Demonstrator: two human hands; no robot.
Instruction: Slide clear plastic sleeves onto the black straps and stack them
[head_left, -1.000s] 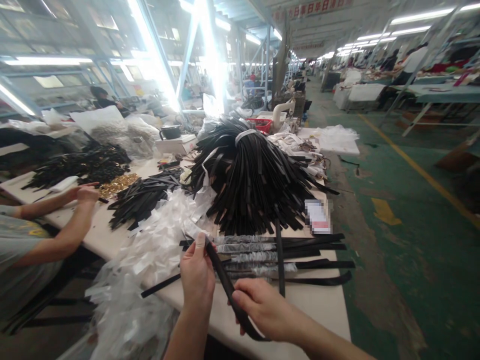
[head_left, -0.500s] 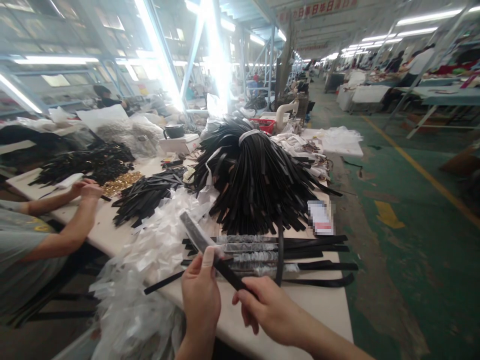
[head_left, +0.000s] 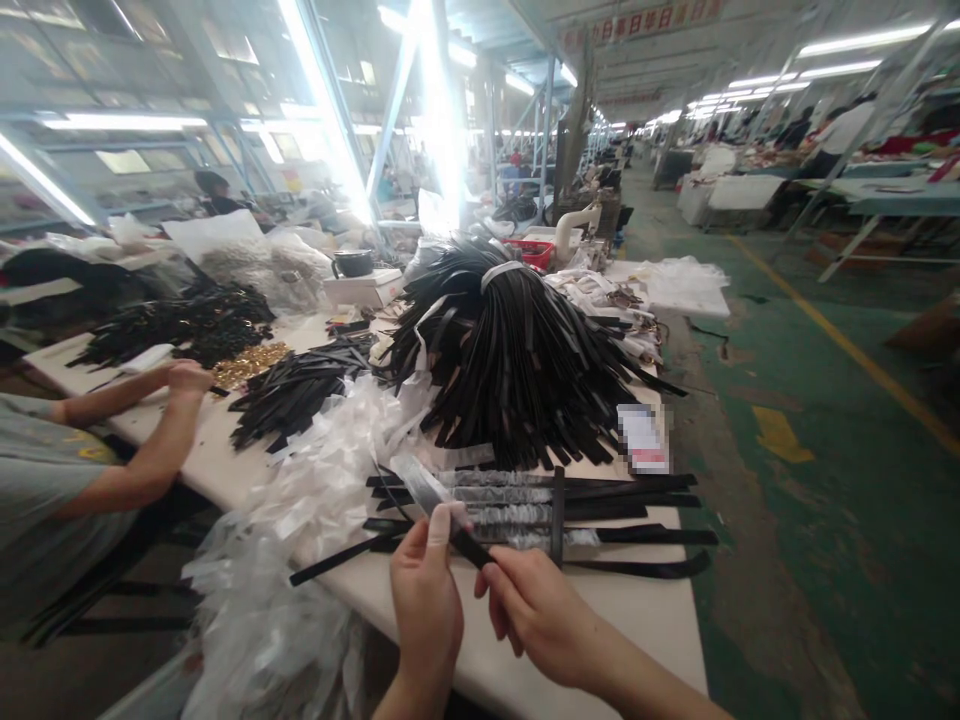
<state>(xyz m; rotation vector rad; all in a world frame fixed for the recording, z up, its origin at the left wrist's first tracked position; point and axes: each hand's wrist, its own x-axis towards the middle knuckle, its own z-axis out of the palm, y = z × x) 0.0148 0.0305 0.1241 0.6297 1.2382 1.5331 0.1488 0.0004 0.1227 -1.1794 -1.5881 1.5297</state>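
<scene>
Between my two hands slants a black strap (head_left: 474,549) with a clear plastic sleeve (head_left: 421,487) at its far end. My left hand (head_left: 427,600) pinches the sleeve and strap between thumb and fingers. Closed around the strap's nearer part is my right hand (head_left: 534,612). Just beyond, several black straps (head_left: 637,482) lie side by side, wrinkled clear sleeves (head_left: 501,495) around their middles. One short strap (head_left: 557,515) crosses over them. A large tied bundle of black straps (head_left: 525,360) rises behind, and loose plastic sleeves (head_left: 330,450) are heaped at the left.
At the left, a co-worker's hands (head_left: 187,378) are over the table near gold metal pieces (head_left: 251,365) and a pile of black straps (head_left: 300,390). A plastic bag (head_left: 262,620) hangs at the table's near edge. A paper label (head_left: 643,438) lies at the right edge.
My left hand has moved right along the strap, closer to my right hand, and the sleeve has moved with it. The strap's far end no longer shows dark inside the sleeve's tip.
</scene>
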